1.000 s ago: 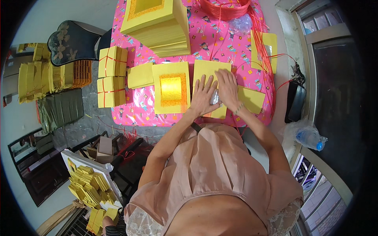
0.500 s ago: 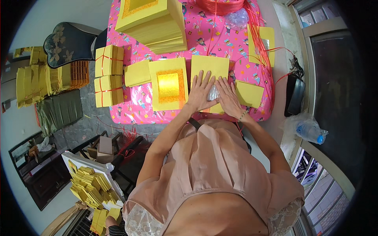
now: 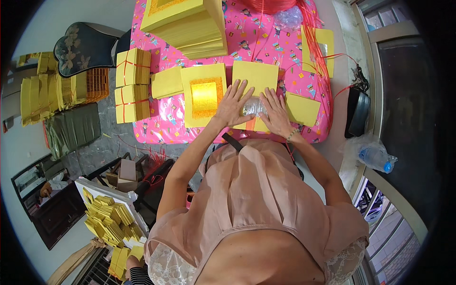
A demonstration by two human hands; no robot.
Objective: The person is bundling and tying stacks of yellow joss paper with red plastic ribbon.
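Observation:
Both my hands lie flat on a yellow paper sheet [image 3: 255, 75] at the near edge of the pink table. My left hand [image 3: 232, 104] has its fingers spread over the sheet's left side. On the right side rests my right hand [image 3: 276, 114], fingers stretched out. Between them shows a shiny silver foil patch [image 3: 254, 106], with an orange strip below it. Left of my left hand is a yellow stack with a gold foil square [image 3: 204, 98] framed in orange. Another plain yellow piece [image 3: 302, 109] lies just right of my right hand.
The patterned pink tablecloth [image 3: 166, 116] bears a tall yellow paper stack [image 3: 194, 31], bundles tied with red string [image 3: 133, 66] and red strands [image 3: 311, 35]. A dark chair [image 3: 78, 50] stands left. At right are a black bag [image 3: 357, 111] and a bottle in plastic [image 3: 375, 157].
My hands have moved apart, the left one to the left and the right one slightly right. More of the silver foil and the orange strip now shows between them.

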